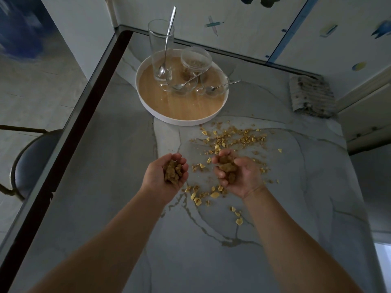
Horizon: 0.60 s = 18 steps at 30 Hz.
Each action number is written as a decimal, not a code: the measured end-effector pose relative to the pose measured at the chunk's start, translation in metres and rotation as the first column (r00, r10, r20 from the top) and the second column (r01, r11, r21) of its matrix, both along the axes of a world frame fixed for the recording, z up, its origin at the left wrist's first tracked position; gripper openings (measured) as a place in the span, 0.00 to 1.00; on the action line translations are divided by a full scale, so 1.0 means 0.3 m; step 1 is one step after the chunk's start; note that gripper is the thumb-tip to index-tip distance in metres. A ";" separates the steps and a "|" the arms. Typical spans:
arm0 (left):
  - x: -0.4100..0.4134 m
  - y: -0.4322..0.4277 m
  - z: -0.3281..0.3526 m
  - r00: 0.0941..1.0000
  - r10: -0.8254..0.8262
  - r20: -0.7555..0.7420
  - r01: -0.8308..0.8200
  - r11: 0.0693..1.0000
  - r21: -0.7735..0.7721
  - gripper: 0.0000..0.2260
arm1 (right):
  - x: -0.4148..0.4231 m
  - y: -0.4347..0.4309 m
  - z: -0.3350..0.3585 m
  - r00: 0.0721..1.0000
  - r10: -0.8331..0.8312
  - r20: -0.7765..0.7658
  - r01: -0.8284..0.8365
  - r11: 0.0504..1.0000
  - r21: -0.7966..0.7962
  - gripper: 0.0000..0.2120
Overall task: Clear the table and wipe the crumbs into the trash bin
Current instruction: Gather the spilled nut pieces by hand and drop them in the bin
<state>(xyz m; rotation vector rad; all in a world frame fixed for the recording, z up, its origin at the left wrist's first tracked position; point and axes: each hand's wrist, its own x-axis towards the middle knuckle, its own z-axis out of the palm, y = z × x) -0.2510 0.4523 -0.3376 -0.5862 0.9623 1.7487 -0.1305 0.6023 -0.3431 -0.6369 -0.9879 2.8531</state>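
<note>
Your left hand (167, 173) is cupped, palm up, with its fingers curled round a heap of brown lumps (173, 172). Your right hand (237, 176) is cupped too and grips more brown lumps (227, 169) the same way. You hold both hands like little bowls so the bits do not fall out. Both hands hang just above the table (211, 261), near each other but apart.

The lumps look rough and bumpy, like bits of dry food. More crumbs (232, 140) lie on the table between your hands and the tray (148, 104), and some under and beside your hands. Some are small and brown. Others are pale yellow, flat and chip-like.

The table top is smooth and grey with thin dark lines, like stone. The tray is round, with a white rim and a wood-look floor. On it stand a tall clear glass (159, 49) with a spoon (168, 39) in it, and small clear bowls (182, 83) with spoons. They seem gathered there so they can be carried off in one go.

A ribbed, dirty-looking cloth (312, 96) lies at the far right edge, well apart from your hands. I think it waits there for wiping.

I cannot see the trash bin.
</note>
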 end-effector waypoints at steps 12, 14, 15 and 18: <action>0.023 -0.009 -0.010 1.000 -0.005 -0.010 0.005 1.000 -0.011 0.12 | -0.016 -0.116 -0.007 0.739 -0.033 0.672 -0.664 0.134 0.736 0.09; 0.026 -0.013 -0.006 1.000 -0.003 -0.014 0.003 1.000 -0.006 0.12 | -0.024 -0.127 0.000 0.687 0.009 0.726 -0.726 -0.042 0.687 0.13; 0.028 -0.015 -0.004 1.000 -0.003 -0.016 0.003 1.000 -0.003 0.12 | -0.029 -0.133 -0.001 0.657 0.018 0.754 -0.746 -0.126 0.653 0.13; 0.039 -0.025 -0.004 1.000 -0.002 -0.021 0.002 1.000 -0.003 0.12 | -0.041 -0.160 -0.012 0.614 -0.008 0.789 -0.734 -0.373 0.568 0.11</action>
